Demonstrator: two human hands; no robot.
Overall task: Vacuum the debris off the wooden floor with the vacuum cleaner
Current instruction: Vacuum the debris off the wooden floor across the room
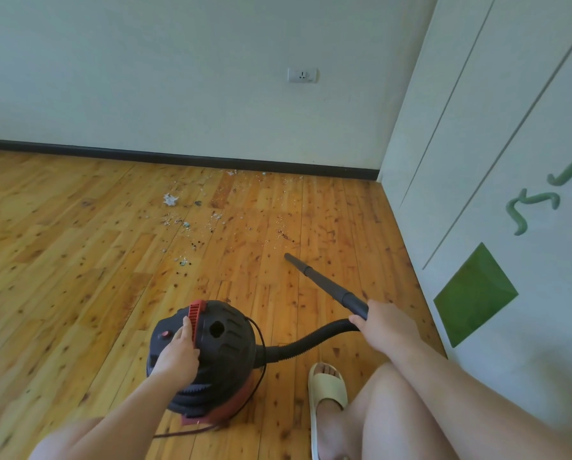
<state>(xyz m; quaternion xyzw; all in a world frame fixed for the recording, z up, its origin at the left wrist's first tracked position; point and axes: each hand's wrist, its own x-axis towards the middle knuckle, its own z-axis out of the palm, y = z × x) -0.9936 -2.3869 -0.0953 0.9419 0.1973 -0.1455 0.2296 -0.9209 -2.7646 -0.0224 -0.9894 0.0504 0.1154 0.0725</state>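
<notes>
A black and red canister vacuum cleaner (225,346) stands on the wooden floor (62,260) close in front of me. My left hand (178,353) rests flat on its top, fingers straight beside the red handle (196,322) and near the red switch (164,334). My right hand (385,327) grips the black wand (324,283) where it joins the ribbed hose (306,343). The nozzle tip (287,256) points away, just above the floor. Debris (191,220), small scraps and crumbs, lies scattered ahead toward the wall.
A white wall with a dark skirting board (178,157) and a socket (302,75) closes the far side. A white cabinet (497,194) with green stickers stands along the right. My foot in a pale slipper (326,390) is beside the vacuum. A power cord (185,433) trails below.
</notes>
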